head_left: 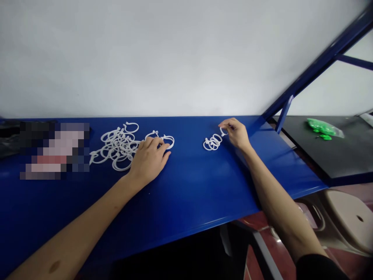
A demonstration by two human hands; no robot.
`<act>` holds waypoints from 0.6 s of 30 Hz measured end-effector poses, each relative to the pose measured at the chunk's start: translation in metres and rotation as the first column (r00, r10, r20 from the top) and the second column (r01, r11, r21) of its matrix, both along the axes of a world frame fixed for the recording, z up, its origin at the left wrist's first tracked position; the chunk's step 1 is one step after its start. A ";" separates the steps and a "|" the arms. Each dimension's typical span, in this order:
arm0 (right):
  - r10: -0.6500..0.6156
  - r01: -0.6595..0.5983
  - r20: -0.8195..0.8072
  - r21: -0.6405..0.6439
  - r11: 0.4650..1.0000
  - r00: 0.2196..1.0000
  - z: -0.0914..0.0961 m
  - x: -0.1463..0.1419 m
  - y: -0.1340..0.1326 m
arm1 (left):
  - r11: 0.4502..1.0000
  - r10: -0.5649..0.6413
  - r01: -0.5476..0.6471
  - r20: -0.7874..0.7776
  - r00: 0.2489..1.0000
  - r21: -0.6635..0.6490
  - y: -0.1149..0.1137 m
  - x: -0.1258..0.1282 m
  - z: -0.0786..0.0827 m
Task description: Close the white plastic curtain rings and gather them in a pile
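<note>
White plastic rings lie in two groups on a blue table [189, 186], seen from above by the person working at it. The rings are thin open hoops, each with a small knob at its gap. The large pile [118, 146] sits left of centre, many rings tangled and overlapping. The small cluster [212, 142], only a few rings lying close together, sits well apart to the right.

The right hand [237, 134] is at the far edge of the small cluster, thumb and fingertips pinched narrow on a single ring [223, 131] held just above the table. The left hand [150, 159] lies palm down at the right edge of the large pile, its fingers curled over a pair of rings [167, 140] that stand slightly clear of the tangle. Whether it grips them or only rests on them cannot be told.

By the look of it, rings are being handled one at a time between the two groups, with the right hand at the small cluster. Lifting one ring free of the tangle would call for a fine fingertip pinch, since the open hoops can hook one another.

A blurred patch [54, 149] covers something at the table's left end. Behind is a plain pale wall [175, 58]. To the right, past a blue frame strut [320, 62], green items [322, 127] lie on a dark surface [320, 155], and a beige stool [349, 221] stands lower down.
</note>
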State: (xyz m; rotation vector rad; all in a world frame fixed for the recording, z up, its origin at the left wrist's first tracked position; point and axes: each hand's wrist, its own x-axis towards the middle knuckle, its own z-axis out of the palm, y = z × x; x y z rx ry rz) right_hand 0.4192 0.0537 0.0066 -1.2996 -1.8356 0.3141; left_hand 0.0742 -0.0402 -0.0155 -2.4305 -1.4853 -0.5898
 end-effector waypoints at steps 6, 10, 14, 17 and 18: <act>0.111 -0.115 0.117 0.032 0.993 0.987 -0.008 -0.008 0.004 | 1.000 -0.013 0.013 -0.013 1.000 -0.015 -0.003 0.001 0.001; 0.152 -0.164 0.154 0.068 0.984 0.976 -0.011 -0.014 0.004 | 0.999 -0.027 0.027 0.013 1.000 -0.022 -0.003 0.001 0.002; 0.251 -0.257 0.122 0.033 0.966 0.960 -0.013 -0.021 0.001 | 1.000 -0.016 0.017 0.071 0.997 -0.009 -0.004 0.000 0.004; 0.285 -0.286 0.076 0.003 0.958 0.956 -0.013 -0.024 -0.001 | 1.000 -0.010 0.011 0.117 0.993 -0.003 -0.005 -0.001 0.006; 0.278 -0.279 0.064 0.002 0.960 0.958 -0.013 -0.024 -0.002 | 1.000 -0.007 0.008 0.128 0.992 -0.002 -0.005 -0.001 0.007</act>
